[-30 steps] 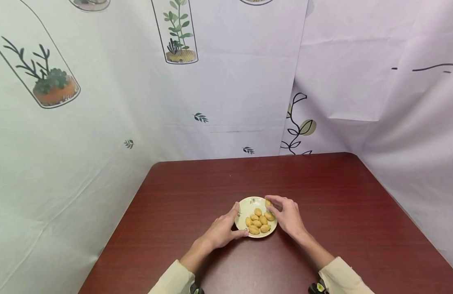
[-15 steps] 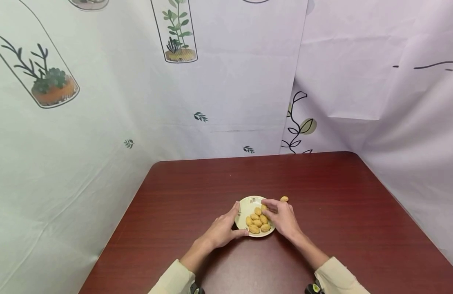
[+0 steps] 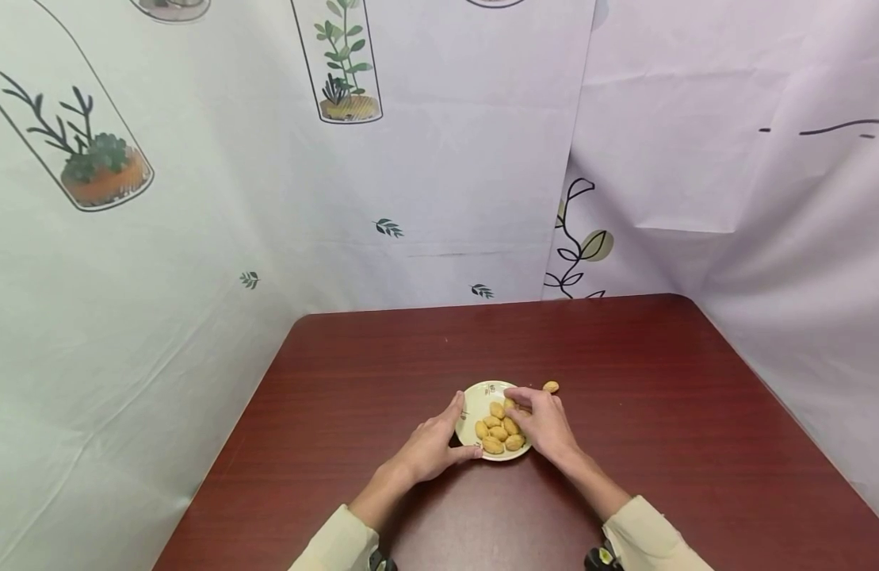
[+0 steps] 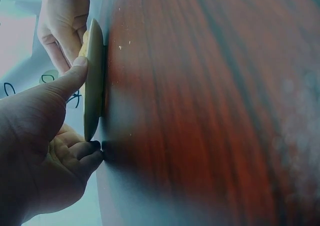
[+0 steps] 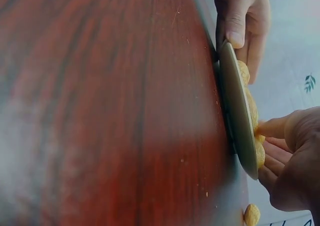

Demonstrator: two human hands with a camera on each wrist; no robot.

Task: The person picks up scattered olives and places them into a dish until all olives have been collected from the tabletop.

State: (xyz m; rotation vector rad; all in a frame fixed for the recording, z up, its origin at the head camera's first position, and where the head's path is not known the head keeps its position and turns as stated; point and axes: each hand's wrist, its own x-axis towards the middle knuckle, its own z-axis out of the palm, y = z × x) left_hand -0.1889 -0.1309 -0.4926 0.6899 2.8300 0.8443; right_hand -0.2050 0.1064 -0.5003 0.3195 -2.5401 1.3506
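A pale plate [image 3: 476,406] with small printed marks lies on the dark red table, bearing several tan, oval, walnut-like nuts [image 3: 492,446]. My left hand [image 3: 430,448] grips its left rim, thumb at the near side and fingers farther back; in the left wrist view the thumb lies over the edge of the plate [image 4: 94,90]. At the plate's right far part my right hand [image 3: 548,428] pinches one nut [image 3: 510,404] between thumb and fingers, low over the others. The right wrist view shows its thumb right at the heap [image 5: 254,110], with part of the grip hidden.
One loose nut [image 3: 551,386] lies on the table [image 3: 382,357] just behind my right hand. White printed cloth [image 3: 468,182] hangs behind the table and along both sides. Crumbs [image 5: 206,193] dot the surface in the right wrist view.
My right hand has moved left and inward over the plate with the nut. The loose nut on the table has come into view behind it. My left hand has stayed on the rim.
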